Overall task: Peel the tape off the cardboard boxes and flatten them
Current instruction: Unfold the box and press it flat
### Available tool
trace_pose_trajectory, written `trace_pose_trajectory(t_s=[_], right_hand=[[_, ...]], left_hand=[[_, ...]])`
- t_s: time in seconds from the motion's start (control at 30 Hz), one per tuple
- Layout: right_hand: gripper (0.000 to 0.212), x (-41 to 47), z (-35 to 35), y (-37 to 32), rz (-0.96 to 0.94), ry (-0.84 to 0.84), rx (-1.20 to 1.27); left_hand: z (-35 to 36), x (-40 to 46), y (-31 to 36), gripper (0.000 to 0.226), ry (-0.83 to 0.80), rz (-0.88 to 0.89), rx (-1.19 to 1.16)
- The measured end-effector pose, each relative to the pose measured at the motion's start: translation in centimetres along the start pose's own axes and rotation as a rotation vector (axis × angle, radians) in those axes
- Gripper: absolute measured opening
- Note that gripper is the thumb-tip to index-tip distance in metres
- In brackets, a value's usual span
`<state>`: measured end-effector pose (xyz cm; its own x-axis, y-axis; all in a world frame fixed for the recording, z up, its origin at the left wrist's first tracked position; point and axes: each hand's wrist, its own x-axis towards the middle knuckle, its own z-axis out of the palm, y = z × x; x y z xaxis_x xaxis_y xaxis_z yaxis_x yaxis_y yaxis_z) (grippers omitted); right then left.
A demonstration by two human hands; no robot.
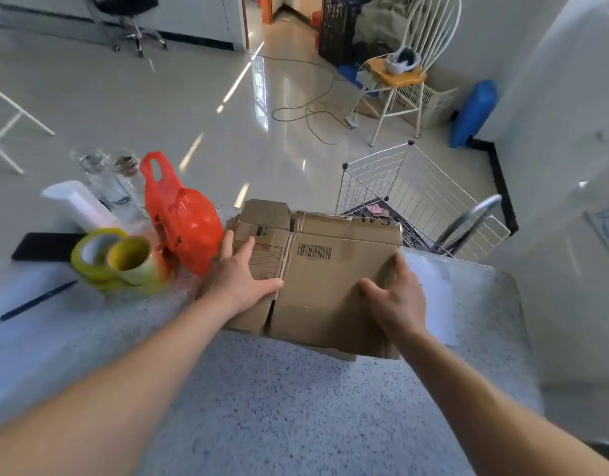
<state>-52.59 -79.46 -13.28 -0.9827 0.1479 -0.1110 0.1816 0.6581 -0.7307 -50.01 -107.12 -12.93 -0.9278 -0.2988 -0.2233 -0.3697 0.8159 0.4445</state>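
A brown cardboard box (325,269) with a printed barcode lies on the speckled countertop (268,400) in front of me. Its flaps look worn and partly loose at the far left corner. My left hand (243,274) rests flat on the box's left part with fingers straight and spread. My right hand (397,297) holds the box's right edge, thumb on the top face and fingers going over the side. Whether any tape is on the box cannot be made out.
Left of the box stand an orange plastic bag (182,221), yellow tape rolls (117,259), glass jars (104,176), a black phone (45,247) and a pen (38,300). A white sheet (433,286) lies right of the box. A wire-grid basket (416,197) stands beyond the counter.
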Motion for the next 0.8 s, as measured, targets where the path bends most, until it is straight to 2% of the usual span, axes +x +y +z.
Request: trace_pose_trajectory(t_s=[0.13, 0.2, 0.3, 0.4, 0.63, 0.8], right_hand=[[0.075, 0.5, 4.6, 0.6, -0.008, -0.114, -0.276], [0.082, 0.3, 6.4, 1.4, -0.1, -0.101, -0.408], [0.076, 0.4, 8.4, 2.5, -0.242, -0.13, -0.522], [0.074, 0.7, 9.5, 3.5, -0.271, -0.202, -0.612], [0.076, 0.5, 11.3, 5.4, -0.282, -0.163, -0.667], [0.077, 0.8, 11.4, 5.5, -0.257, -0.214, -0.664]], left_hand=[[2.1, 2.7, -1.4, 0.102, -0.154, 0.038, 0.172], [3.9, 3.1, -1.7, 0.096, -0.17, 0.124, 0.22], [6.6, 3.2, -2.2, 0.09, -0.165, 0.251, 0.326], [8.5, 3.5, -2.7, 0.087, -0.156, 0.287, 0.406], [10.9, 3.6, -3.9, 0.092, -0.083, 0.299, 0.494], [10.9, 3.8, -3.7, 0.091, -0.121, 0.275, 0.521]])
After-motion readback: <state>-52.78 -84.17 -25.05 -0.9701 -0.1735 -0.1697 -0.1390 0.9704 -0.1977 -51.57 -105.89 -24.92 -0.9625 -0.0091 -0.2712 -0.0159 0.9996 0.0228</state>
